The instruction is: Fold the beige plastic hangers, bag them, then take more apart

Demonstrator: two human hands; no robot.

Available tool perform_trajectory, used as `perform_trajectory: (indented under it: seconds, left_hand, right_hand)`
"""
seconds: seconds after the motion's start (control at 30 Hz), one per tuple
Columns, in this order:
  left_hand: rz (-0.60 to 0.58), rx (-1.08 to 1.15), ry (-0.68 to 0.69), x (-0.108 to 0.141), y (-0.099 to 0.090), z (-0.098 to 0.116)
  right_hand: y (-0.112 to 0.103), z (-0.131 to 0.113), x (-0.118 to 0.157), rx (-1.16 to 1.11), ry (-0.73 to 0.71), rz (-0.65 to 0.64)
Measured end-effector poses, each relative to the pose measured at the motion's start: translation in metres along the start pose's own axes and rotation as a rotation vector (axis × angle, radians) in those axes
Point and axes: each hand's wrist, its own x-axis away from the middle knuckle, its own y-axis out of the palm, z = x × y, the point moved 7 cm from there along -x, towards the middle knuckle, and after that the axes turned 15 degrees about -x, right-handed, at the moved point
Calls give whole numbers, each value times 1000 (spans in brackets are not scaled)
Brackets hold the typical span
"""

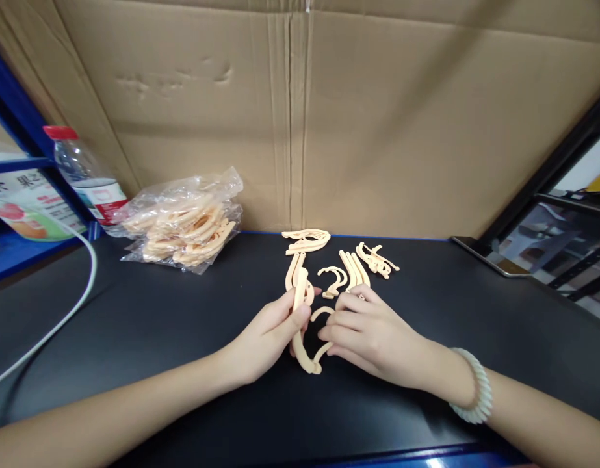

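My left hand (268, 335) is closed around a cream plastic hanger arm (302, 354), which stands tilted with its lower end near me. Fingers of my right hand (378, 335) close on a curved cream hanger hook (322, 312); its lower end meets the foot of the arm, though my fingers cover its middle. Whether the two are joined I cannot tell. Just beyond my hands lie loose hanger hooks (335, 281), several hanger arms (351, 266) side by side, and more arms (292, 270) partly hidden behind the held piece.
Folded hanger pieces (309, 240) and a small jumbled pile (378, 261) lie farther back on the black table (182, 403). At left are a clear bag of hanger parts (187, 221), a red-capped bottle (88, 172) and a white cable (88, 286). A cardboard wall (402, 130) closes the back.
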Motion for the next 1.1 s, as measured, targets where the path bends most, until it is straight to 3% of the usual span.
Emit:
perform_trajectory:
  seconds: [0.13, 0.43, 0.67, 0.77, 0.9, 1.03, 1.1]
  left_hand:
    - [-24, 2, 13, 1, 3, 0]
    - [135, -92, 66, -1, -10, 8]
    - [244, -270, 132, 0, -21, 12]
    - [264, -294, 153, 0, -23, 12]
    - [304, -335, 159, -1, -28, 11]
    - [352, -414, 217, -1, -30, 14]
    - [380, -483, 264, 0, -30, 17]
  right_hand:
    - [-6, 2, 0, -175, 77, 76]
    - [-14, 21, 3, -546, 269, 277]
    - [-1, 29, 2, -992, 298, 207]
    - [1, 33, 3, -1148, 309, 241]
    - [-5, 45, 6, -1192, 362, 378]
    - [-11, 63, 17, -1205, 516, 599]
    - [-8, 67, 21, -1271, 592, 643]
